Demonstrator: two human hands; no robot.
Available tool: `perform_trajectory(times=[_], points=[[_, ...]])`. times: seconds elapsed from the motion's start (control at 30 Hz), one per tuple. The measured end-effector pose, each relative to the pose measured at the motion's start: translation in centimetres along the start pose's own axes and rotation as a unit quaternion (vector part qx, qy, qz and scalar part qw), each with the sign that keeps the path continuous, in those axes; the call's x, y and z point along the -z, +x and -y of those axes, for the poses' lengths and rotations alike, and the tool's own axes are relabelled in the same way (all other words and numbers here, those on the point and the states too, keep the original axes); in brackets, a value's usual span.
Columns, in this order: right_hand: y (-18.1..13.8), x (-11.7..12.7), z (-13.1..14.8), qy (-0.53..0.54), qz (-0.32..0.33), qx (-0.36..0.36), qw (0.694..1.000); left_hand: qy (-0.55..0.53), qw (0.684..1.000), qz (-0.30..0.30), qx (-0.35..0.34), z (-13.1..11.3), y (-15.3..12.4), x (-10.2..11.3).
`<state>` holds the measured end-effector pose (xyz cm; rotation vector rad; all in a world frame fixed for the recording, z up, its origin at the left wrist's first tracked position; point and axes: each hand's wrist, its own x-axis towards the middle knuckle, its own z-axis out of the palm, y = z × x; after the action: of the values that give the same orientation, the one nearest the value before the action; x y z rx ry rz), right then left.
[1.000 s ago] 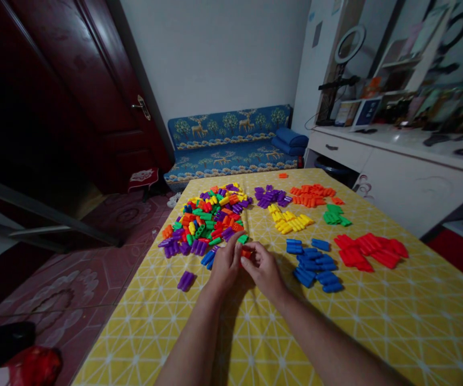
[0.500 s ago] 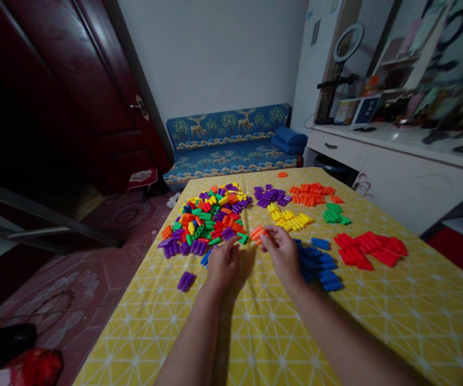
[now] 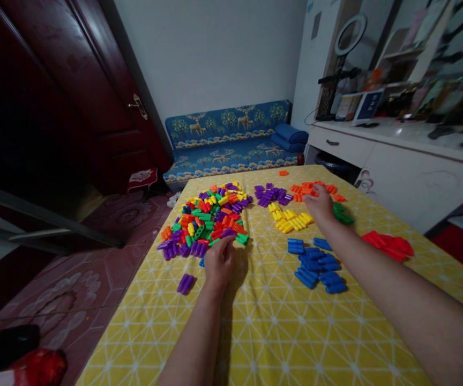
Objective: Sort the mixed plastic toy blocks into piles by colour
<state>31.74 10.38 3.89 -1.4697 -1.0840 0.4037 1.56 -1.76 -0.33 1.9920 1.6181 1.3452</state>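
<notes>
A person's right hand (image 3: 320, 205) reaches forward over the near side of the orange pile (image 3: 301, 189), fingers bent downward; I cannot tell whether they pinch a block. The orange blocks there, short ribbed tubes joined side by side, point in mixed directions. A lone orange block (image 3: 283, 173) near the table's far edge lies with its long axis left to right. The left hand (image 3: 218, 261) rests curled beside the mixed heap (image 3: 203, 220); its grip is hidden. Just left of it, a lone purple block (image 3: 186, 283) points away from the person, leaning right.

Everything lies on a yellow tablecloth (image 3: 255, 343) patterned with white lines. Beyond are a blue sofa (image 3: 215, 154) printed with deer and trees, a dark red door (image 3: 95, 96) to the left, and a white cabinet (image 3: 408, 166) to the right.

I count one mixed heap and six single-colour piles: orange, purple (image 3: 272, 196), yellow (image 3: 290, 220), green (image 3: 341, 214), blue (image 3: 315, 261) and red (image 3: 390, 245).
</notes>
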Motion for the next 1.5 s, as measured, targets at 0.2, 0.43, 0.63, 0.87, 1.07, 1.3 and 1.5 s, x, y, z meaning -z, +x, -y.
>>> perform_trajectory(times=[0.2,0.43,0.63,0.87,1.07,1.3,1.5], points=[[-11.7,-4.1,1.7,0.099,0.200,0.070,0.972,0.126,0.990,-0.010,-0.058,0.8,0.6,0.1],[-17.8,-8.5,2.3,-0.052,0.321,0.203,0.924,0.228,0.968,0.086,-0.050,0.5,0.5,0.1],[-16.4,-10.4,1.8,-0.106,0.322,0.187,0.922,0.210,0.974,0.083,-0.025,0.5,0.5,0.1],[-17.3,-9.5,1.4,-0.060,0.263,0.139,0.953,0.118,0.992,0.040,-0.009,0.7,0.6,0.2],[-17.9,-9.2,1.9,0.055,0.245,0.131,0.959,0.029,0.999,0.026,0.026,0.6,0.5,0.6],[-17.9,-8.9,2.3,0.074,0.258,0.099,0.958,-0.010,0.999,0.031,0.031,0.7,0.3,0.8],[-18.1,-8.8,2.3,0.095,0.249,0.112,0.957,-0.019,0.999,0.032,0.038,0.5,0.3,0.9]])
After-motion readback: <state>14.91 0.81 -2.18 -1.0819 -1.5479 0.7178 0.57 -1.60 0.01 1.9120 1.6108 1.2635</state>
